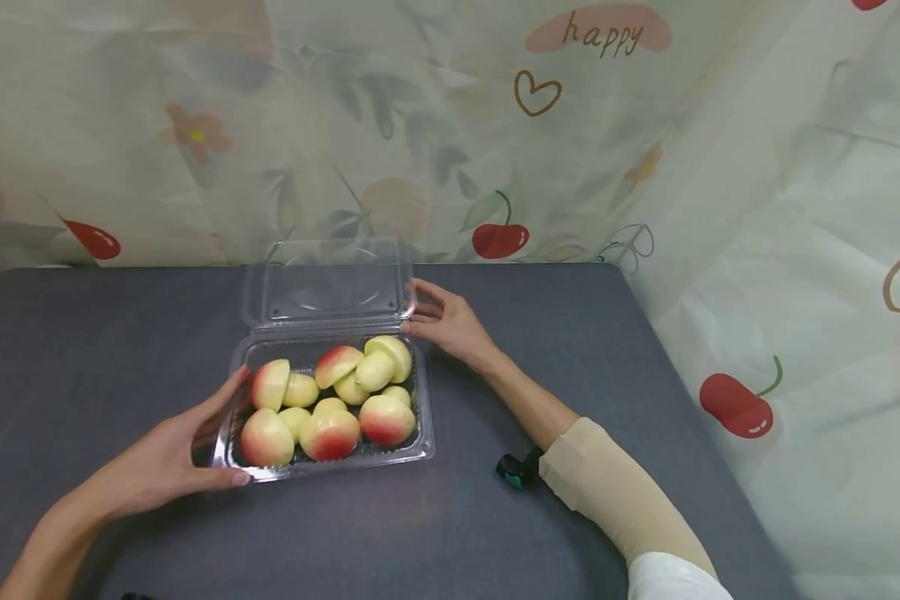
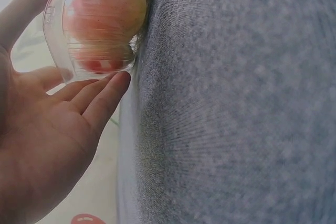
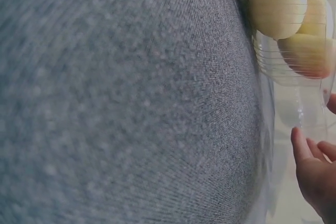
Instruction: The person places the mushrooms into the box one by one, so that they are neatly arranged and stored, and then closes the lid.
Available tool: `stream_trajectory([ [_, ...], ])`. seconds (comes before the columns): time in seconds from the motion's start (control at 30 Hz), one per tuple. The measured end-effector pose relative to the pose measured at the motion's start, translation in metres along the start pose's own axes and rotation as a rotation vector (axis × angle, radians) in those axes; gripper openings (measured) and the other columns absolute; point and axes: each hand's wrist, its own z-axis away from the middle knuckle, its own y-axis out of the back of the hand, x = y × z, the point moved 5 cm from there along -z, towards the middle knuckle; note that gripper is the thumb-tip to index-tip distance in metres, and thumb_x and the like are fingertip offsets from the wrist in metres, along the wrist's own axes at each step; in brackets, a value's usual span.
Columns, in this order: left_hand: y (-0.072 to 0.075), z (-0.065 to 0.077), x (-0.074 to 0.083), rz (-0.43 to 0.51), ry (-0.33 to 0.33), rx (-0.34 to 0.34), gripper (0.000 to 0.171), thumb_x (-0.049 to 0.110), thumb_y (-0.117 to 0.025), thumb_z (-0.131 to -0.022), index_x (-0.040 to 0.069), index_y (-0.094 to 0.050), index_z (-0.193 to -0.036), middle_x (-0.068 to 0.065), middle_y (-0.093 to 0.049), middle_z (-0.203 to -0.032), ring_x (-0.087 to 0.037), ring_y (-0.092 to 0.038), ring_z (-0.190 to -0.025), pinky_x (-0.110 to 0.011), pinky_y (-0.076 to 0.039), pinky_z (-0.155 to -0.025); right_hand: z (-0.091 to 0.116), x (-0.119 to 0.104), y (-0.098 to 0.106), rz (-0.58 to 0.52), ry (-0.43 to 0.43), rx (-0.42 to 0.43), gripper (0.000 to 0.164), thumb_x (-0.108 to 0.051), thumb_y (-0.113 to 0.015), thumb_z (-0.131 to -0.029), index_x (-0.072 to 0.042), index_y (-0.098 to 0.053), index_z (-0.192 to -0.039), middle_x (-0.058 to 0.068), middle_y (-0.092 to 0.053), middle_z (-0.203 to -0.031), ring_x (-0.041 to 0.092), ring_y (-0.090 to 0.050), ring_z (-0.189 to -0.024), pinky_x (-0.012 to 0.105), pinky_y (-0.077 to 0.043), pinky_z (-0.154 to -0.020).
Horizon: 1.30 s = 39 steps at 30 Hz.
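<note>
A clear plastic clamshell container (image 1: pixel 337 465) lies on the dark grey table, holding several pale yellow, red-blushed pieces (image 1: pixel 330 433) with rounded, mushroom-like shapes. Its transparent lid (image 1: pixel 330 292) stands raised at the far side. My left hand (image 1: pixel 161 454) grips the container's left end, thumb at the near corner and fingers along the side. In the left wrist view, those fingers (image 2: pixel 107 100) touch the ribbed clear wall. At the hinge's right end, my right hand (image 1: pixel 453 329) holds the lid's edge between thumb and fingers. The right wrist view shows the fingertips (image 3: pixel 297 136) right at the clear plastic.
The grey table (image 1: pixel 495 525) extends around the container. A patterned curtain (image 1: pixel 330 125) with cherries and flowers hangs behind it and along the right side. A small black device (image 1: pixel 517 471) shows beside the right forearm's beige sleeve (image 1: pixel 615 492).
</note>
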Motion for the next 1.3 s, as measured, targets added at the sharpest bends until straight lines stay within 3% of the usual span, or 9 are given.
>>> stream_trajectory([
  [0.33, 0.000, 0.000, 0.000, 0.000, -0.001, 0.001, 0.118, 0.044, -0.083, -0.078, 0.023, -0.001, -0.161, -0.014, -0.014, -0.165, -0.040, -0.041, -0.136, -0.003, -0.033, -0.092, 0.000, -0.005, 0.000, -0.070, 0.033, -0.005, 0.077, 0.007, -0.075, -0.083, -0.003, -0.040, -0.150, 0.016, -0.048, -0.147, 0.035, -0.058, -0.122, 0.031, -0.053, -0.091],
  [0.53, 0.000, -0.001, 0.001, 0.018, -0.027, 0.003, 0.117, 0.041, -0.083, -0.079, 0.023, -0.002, -0.161, -0.013, -0.013, -0.165, -0.040, -0.039, -0.136, -0.002, -0.032, -0.093, -0.001, -0.009, -0.002, -0.132, 0.107, -0.018, 0.084, 0.019, -0.071, -0.080, 0.000, -0.033, -0.152, 0.019, -0.041, -0.151, 0.040, -0.053, -0.126, 0.040, -0.051, -0.096],
  [1.03, 0.000, -0.002, 0.001, 0.002, -0.028, -0.001, 0.117, 0.043, -0.083, -0.079, 0.021, -0.003, -0.161, -0.012, -0.013, -0.165, -0.039, -0.041, -0.135, -0.003, -0.034, -0.092, 0.000, -0.015, -0.004, -0.120, 0.223, -0.045, 0.098, 0.023, -0.069, -0.079, -0.012, -0.022, -0.158, 0.026, -0.036, -0.151, 0.042, -0.051, -0.127, 0.048, -0.050, -0.096],
  [1.3, 0.000, -0.001, 0.000, -0.003, -0.032, 0.008, 0.117, 0.043, -0.083, -0.078, 0.022, -0.004, -0.161, -0.011, -0.014, -0.165, -0.037, -0.042, -0.135, -0.003, -0.034, -0.093, 0.006, -0.021, -0.005, -0.136, 0.276, -0.066, 0.094, 0.025, -0.066, -0.080, -0.002, -0.018, -0.157, 0.028, -0.035, -0.150, 0.049, -0.046, -0.129, 0.058, -0.046, -0.098],
])
